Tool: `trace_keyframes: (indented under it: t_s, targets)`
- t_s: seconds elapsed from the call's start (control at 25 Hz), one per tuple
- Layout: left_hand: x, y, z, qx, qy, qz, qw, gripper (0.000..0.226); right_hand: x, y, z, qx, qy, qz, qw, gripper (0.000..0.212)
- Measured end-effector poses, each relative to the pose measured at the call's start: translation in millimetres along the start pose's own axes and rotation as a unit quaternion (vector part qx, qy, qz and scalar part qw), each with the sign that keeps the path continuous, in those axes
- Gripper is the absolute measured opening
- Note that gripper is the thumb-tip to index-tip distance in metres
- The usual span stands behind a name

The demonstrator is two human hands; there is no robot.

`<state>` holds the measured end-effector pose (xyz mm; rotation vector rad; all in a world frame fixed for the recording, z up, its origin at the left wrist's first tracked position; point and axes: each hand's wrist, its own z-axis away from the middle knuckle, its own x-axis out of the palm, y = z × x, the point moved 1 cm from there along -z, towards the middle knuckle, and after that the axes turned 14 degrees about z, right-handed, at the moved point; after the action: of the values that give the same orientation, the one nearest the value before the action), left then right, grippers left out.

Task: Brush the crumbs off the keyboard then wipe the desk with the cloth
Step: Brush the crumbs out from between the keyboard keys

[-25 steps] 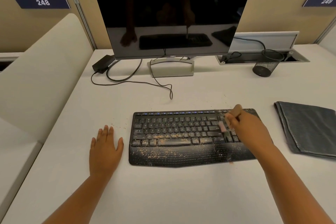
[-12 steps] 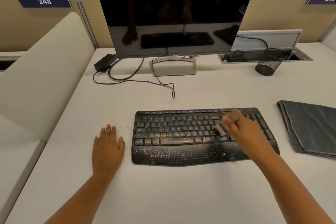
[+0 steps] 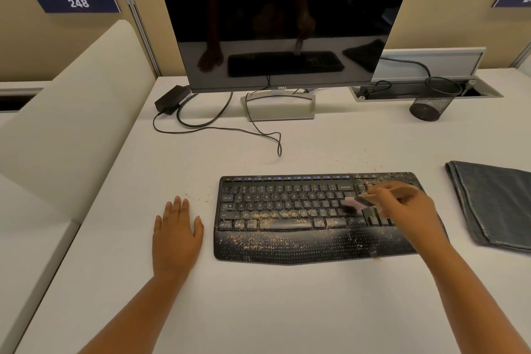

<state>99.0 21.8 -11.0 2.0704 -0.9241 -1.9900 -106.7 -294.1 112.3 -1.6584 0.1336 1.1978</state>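
Behind the crumbed keyboard [image 3: 316, 218], monitor [image 3: 281, 17] reads DELL; right hand's [image 3: 408, 210] fingers clamp a brush [image 3: 370, 200], left hand's [image 3: 176, 234] lie flat.

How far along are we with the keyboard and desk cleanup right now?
Early. The right hand holds a small brush over the right side of the keyboard. Crumbs thickly cover the bottom key row and palm rest, and a few lie on the desk. The left hand rests flat beside the keyboard. The folded cloth lies untouched at right, so wiping hasn't begun.
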Motion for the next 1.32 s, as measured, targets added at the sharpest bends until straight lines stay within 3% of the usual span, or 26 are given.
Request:
trace_keyframes:
  t_s: [0.16,0.36,0.52,0.72,1.0,1.2,1.32]
  targets:
    - [0,0,-1,0.003,-0.003,-0.001,1.0,0.053,-12,2,2,0.011,0.022,0.09,0.996,0.02]
    - [0,-1,-1,0.0,-0.001,-0.005,1.0,0.06,8,-14,8,-0.065,-0.006,0.184,0.981,0.033]
    - [0,-1,0,0.0,0.003,-0.007,1.0,0.065,27,-29,12,-0.081,-0.062,0.117,0.988,0.031]
    - [1,-1,0,0.003,0.001,-0.009,1.0,0.067,0,-21,3,-0.038,0.002,0.168,0.985,0.035]
    - [1,-1,-1,-0.001,-0.005,-0.007,1.0,0.069,52,-51,20,-0.132,-0.08,0.127,0.98,0.031]
    - [1,-1,-1,-0.002,-0.001,-0.008,1.0,0.066,35,-41,4,-0.084,-0.043,0.103,0.99,0.024]
    - [1,0,-1,-0.002,0.002,-0.005,1.0,0.066,36,-37,5,-0.098,-0.066,0.141,0.983,0.031]
